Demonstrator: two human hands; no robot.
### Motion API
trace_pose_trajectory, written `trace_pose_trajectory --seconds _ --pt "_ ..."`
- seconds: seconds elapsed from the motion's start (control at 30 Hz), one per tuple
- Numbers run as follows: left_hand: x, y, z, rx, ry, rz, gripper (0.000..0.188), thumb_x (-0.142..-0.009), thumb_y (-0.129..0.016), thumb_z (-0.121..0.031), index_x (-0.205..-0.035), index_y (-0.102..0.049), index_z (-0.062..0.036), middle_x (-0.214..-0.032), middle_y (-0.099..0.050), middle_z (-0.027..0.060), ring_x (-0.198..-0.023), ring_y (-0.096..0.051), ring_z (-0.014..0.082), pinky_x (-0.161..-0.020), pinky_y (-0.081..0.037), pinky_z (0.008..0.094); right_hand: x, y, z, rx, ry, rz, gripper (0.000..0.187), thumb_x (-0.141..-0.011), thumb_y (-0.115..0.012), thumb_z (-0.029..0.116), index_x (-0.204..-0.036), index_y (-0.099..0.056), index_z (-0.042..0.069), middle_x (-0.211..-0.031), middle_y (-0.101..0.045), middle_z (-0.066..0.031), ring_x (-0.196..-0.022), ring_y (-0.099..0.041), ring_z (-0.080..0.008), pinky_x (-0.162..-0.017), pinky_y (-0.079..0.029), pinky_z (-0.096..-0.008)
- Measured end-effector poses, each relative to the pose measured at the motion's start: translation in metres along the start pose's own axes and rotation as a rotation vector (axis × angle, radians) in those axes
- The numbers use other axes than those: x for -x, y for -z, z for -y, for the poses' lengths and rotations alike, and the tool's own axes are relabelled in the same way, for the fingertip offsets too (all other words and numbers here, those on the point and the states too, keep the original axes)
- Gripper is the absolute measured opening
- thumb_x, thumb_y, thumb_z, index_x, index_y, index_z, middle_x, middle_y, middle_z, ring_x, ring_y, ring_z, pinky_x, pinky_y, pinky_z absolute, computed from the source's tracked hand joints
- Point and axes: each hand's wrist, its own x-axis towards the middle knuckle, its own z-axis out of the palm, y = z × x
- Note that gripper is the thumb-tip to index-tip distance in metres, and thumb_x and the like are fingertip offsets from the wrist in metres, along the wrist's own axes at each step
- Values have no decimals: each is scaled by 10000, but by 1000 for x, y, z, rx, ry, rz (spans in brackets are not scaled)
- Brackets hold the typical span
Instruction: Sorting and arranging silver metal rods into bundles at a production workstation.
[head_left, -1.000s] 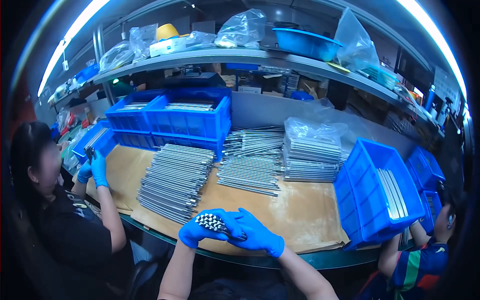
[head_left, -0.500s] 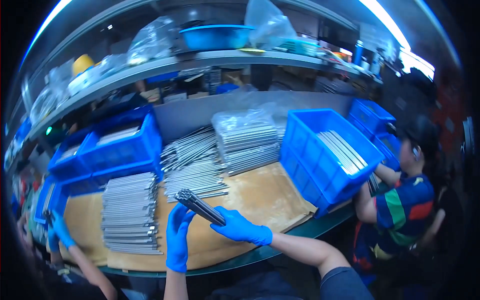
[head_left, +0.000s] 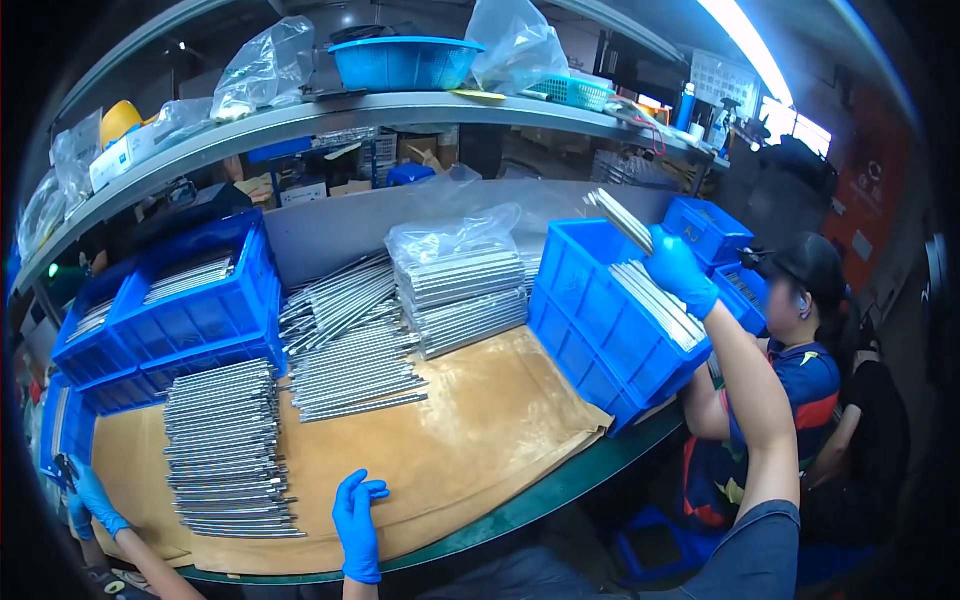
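Note:
My right hand, in a blue glove, grips a bundle of metal rods above the upper blue bin on the right. More rods lie side by side inside that bin, just below the hand. My left hand, also gloved in blue, is over the brown table covering near the front edge. Its fingers are loosely bent and apart, with nothing in them. To its left lies a broad stack of rods. Beyond it are looser rods.
Rods wrapped in clear plastic are stacked at the back. Blue bins with rods stand at the left. Overhead runs a shelf carrying a blue basin. A co-worker sits at right; another's gloved hands work at left.
My right hand has carried the rod bundle up and right, from over the table to above the bin. My left hand no longer touches the bundle and sits lower. The view has shifted somewhat.

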Motion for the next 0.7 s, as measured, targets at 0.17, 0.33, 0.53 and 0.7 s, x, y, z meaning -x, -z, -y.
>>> trace_pose_trajectory --seconds 0.17,0.33,0.53,0.7 --pt "-4 -5 10 -33 -20 12 260 -947 -445 -163 -1126 -514 12 -870 -632 116 -765 -603 169 -742 -472 278 13 -42 -114 331 -144 182 293 -752 -544 55 -1033 -592 -11 -874 -626 -269 -842 -628 -389 -695 -505 -450" --pt "-3 -6 8 -68 -29 2 259 -949 -446 -161 -1126 -514 15 -871 -631 118 -760 -600 167 -736 -476 283 16 -35 -124 491 -195 413 213 -747 -547 78 -905 -667 -3 -921 -630 -260 -837 -640 -363 -694 -519 -427" --pt "-2 -10 3 -103 -23 -1 257 -950 -446 -158 -1125 -518 17 -871 -632 118 -762 -597 165 -745 -473 282 13 -56 -117 548 -176 387 189 -720 -575 115 -859 -670 28 -892 -640 -228 -815 -637 -363 -679 -513 -442" --pt "2 -7 4 -100 -21 9 254 -950 -444 -151 -1123 -521 19 -867 -632 116 -769 -594 162 -754 -468 278 16 -52 -112 646 -112 378 201 -750 -559 152 -868 -671 33 -867 -646 -209 -808 -637 -351 -670 -513 -430"
